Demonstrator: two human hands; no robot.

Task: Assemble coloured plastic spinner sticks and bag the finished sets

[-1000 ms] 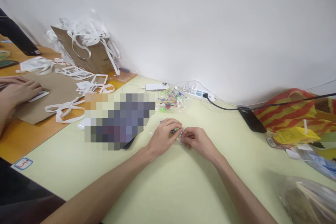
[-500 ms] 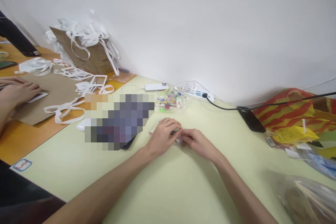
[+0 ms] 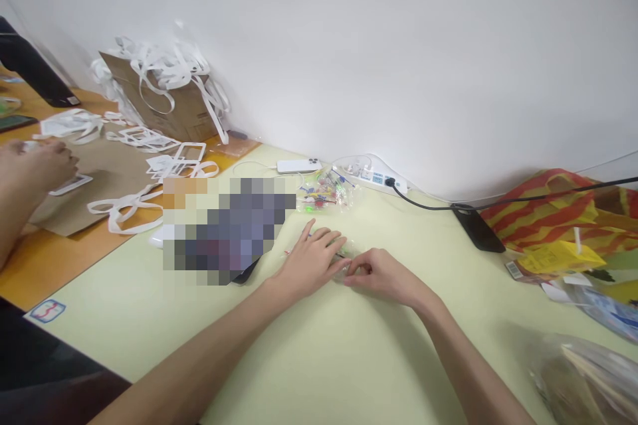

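Beneath my left hand (image 3: pixel 313 260) lies a small clear plastic bag (image 3: pixel 350 249) with coloured bits in it, mostly covered by the palm. The fingers of that hand are stretched out and spread, pressing over the bag. At the bag's right side my right hand (image 3: pixel 383 277) is closed in a pinch on the plastic, its fingertips beside my left thumb. Just behind my hands sits another clear bag (image 3: pixel 326 191), filled with small red, yellow, blue and green pieces. What exactly the pieces are is too small to make out.
A white phone (image 3: pixel 299 165) and a power strip (image 3: pixel 381 177) lie along the wall. A pixelated dark object (image 3: pixel 239 226) is left of my hands. At right are a black phone (image 3: pixel 478 227) and a striped bag (image 3: pixel 538 199). A co-worker's hands (image 3: pixel 37 166) work among white straps (image 3: pixel 124 206).
My left fingers have spread and flattened over the bag. My right hand has shifted slightly right and down, still pinching. At far left, the co-worker's hand has lifted off the white frame.
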